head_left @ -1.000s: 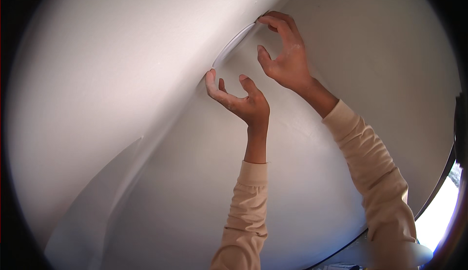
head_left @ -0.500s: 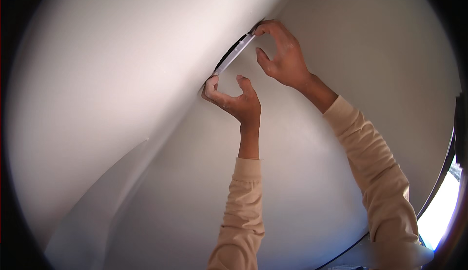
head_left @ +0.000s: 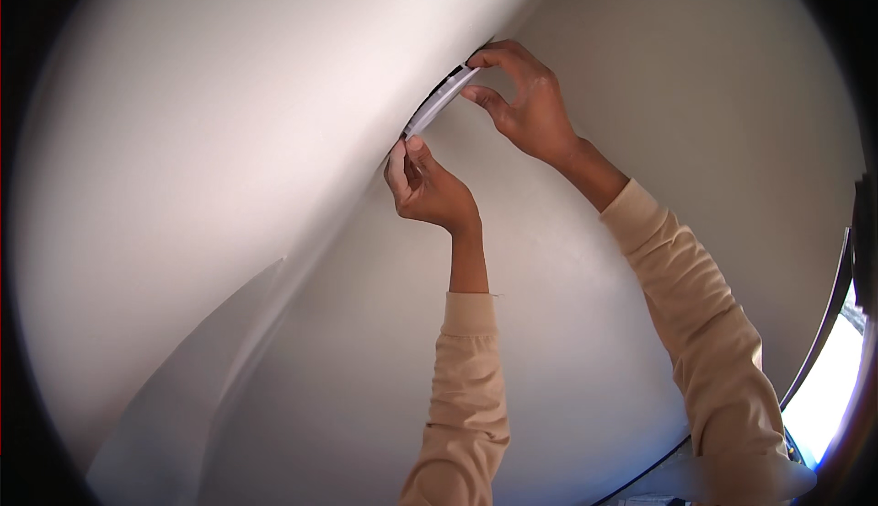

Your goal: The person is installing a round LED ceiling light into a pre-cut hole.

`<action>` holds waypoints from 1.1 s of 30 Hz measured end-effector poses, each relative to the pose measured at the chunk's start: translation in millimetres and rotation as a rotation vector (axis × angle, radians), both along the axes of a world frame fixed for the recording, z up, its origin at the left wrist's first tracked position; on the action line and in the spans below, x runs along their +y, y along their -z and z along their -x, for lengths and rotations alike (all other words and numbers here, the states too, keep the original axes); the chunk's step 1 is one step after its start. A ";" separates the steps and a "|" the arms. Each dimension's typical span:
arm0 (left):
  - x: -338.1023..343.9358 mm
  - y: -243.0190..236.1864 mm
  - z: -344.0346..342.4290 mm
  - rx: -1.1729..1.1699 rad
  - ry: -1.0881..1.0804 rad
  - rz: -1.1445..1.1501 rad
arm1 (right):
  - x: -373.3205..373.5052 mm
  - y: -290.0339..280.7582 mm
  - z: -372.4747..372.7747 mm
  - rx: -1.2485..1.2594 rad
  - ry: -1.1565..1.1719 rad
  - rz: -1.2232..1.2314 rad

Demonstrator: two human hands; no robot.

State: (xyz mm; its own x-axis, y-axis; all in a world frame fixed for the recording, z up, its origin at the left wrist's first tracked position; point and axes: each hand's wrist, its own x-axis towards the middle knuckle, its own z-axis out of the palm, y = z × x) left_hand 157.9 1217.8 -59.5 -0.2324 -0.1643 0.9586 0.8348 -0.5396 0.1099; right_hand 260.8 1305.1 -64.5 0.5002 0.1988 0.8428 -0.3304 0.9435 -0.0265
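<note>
A slim, pale, curved fixture (head_left: pixel 442 101) sits where the white surface meets the grey one, seen nearly edge-on; its exact kind cannot be told. A dark gap (head_left: pixel 437 91) shows along its upper side, between it and the white surface. My left hand (head_left: pixel 428 186) pinches its lower-left end, thumb in front and fingers bent behind. At the upper-right end, my right hand (head_left: pixel 526 99) has its fingertips on the rim, and the thumb lies against the near side. The fingertips of both hands are partly hidden at the gap.
A smooth white surface (head_left: pixel 229 113) fills the upper left, and a grey one (head_left: pixel 585 323) spreads behind my arms. A bent pale edge (head_left: pixel 219 341) runs down the lower left. Bright light comes through an opening (head_left: pixel 828 387) at the lower right.
Both thumbs have closed in on the fixture from a spread position. The fixture is tilted slightly, and the dark gap along it looks narrower.
</note>
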 end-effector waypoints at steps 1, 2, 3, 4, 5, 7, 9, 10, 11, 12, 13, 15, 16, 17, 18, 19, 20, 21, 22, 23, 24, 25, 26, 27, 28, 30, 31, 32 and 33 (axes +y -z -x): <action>-0.1 0.6 -0.4 -0.002 -0.002 0.002 | 1.0 1.2 1.4 0.024 0.030 -0.032; -0.1 1.4 -0.8 -0.004 0.001 -0.005 | 2.0 2.6 2.6 0.049 0.060 -0.064; -0.3 0.8 -1.7 -0.004 0.005 -0.013 | 2.5 1.7 1.8 0.048 0.059 -0.062; -1.0 0.8 -2.4 -0.006 0.004 -0.010 | 3.0 1.0 1.1 0.040 0.042 -0.065; -1.9 0.9 -3.1 0.013 0.002 -0.029 | 3.4 0.1 0.3 0.031 0.026 -0.068; -1.5 2.1 -11.0 0.030 0.007 -0.047 | 7.0 -1.2 -0.2 0.017 0.020 -0.071; -0.1 9.5 -23.2 -0.053 0.166 0.030 | 5.5 -2.1 0.9 0.002 0.008 -0.080; -2.1 9.8 -27.5 -0.055 0.162 0.024 | 2.7 -2.7 1.6 0.007 -0.045 -0.086; -3.4 8.2 -32.3 -0.107 0.258 0.047 | -0.3 -3.6 1.9 0.012 -0.099 -0.092; -5.8 4.3 -37.7 -0.161 0.358 0.077 | -5.5 -4.3 0.7 0.009 -0.099 -0.089; -8.3 -0.8 -43.1 -0.164 0.358 0.079 | -11.2 -4.7 -0.7 -0.034 -0.108 -0.057; -10.5 -9.3 -52.9 -0.423 0.587 0.199 | -16.4 -5.7 -2.6 -0.084 -0.117 -0.022; -9.8 -10.1 -53.5 -0.431 0.589 0.201 | -15.3 -5.9 -2.7 -0.083 -0.118 -0.042; -9.1 -10.9 -53.5 -0.370 0.630 0.225 | -12.6 -5.5 -2.7 -0.083 -0.119 -0.061; -9.1 -10.3 -52.7 -0.299 0.668 0.247 | -10.8 -4.4 -3.1 -0.082 -0.118 -0.060; -9.0 -9.4 -50.9 -0.300 0.670 0.250 | -8.1 -2.9 -3.2 -0.086 -0.090 -0.078; -8.7 -8.3 -48.7 -0.254 0.698 0.315 | -5.0 -0.3 -3.5 -0.091 -0.061 -0.095; -5.2 -8.7 -47.0 -0.198 0.733 0.373 | 0.1 -0.1 -2.9 -0.090 -0.051 -0.101; -0.5 -8.6 -46.5 -0.191 0.743 0.368 | 5.1 -0.1 -2.2 -0.085 -0.033 -0.117; 4.1 -9.2 -46.2 -0.197 0.745 0.361 | 9.4 -0.5 -1.6 -0.079 -0.016 -0.134; 5.9 -8.0 -44.4 -0.217 0.739 0.359 | 10.9 1.6 0.1 -0.085 -0.018 -0.132; 7.2 -7.4 -43.2 -0.222 0.736 0.358 | 11.7 3.4 1.1 -0.126 -0.004 -0.102; 7.9 -7.3 -42.5 -0.244 0.720 0.349 | 11.4 4.4 2.6 -0.166 0.009 -0.074; 9.4 -17.0 -45.8 -0.261 0.708 0.347 | 12.2 -3.8 0.2 -0.164 0.010 -0.069; 9.6 -26.9 -48.9 -0.260 0.707 0.353 | 12.1 -12.1 -1.8 -0.114 -0.010 -0.061; 9.8 -39.8 -52.2 -0.244 0.707 0.388 | 9.7 -22.9 -2.6 -0.062 -0.031 -0.055; 10.1 -42.7 -52.1 -0.243 0.705 0.387 | 7.3 -25.3 -0.6 -0.022 -0.013 -0.063; 10.5 -45.5 -51.8 -0.225 0.706 0.389 | 6.1 -28.0 0.3 0.017 0.005 -0.070; 10.2 -47.3 -52.7 -0.210 0.709 0.394 | 8.0 -30.6 0.3 0.017 0.007 -0.068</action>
State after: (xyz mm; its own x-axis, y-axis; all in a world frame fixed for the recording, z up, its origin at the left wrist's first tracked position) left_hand 210.6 1228.0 -12.2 -0.3343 0.4259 0.8407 0.2537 -0.8185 0.5155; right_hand 260.5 1313.1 -33.9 0.5155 0.1382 0.8457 -0.3237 0.9452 0.0429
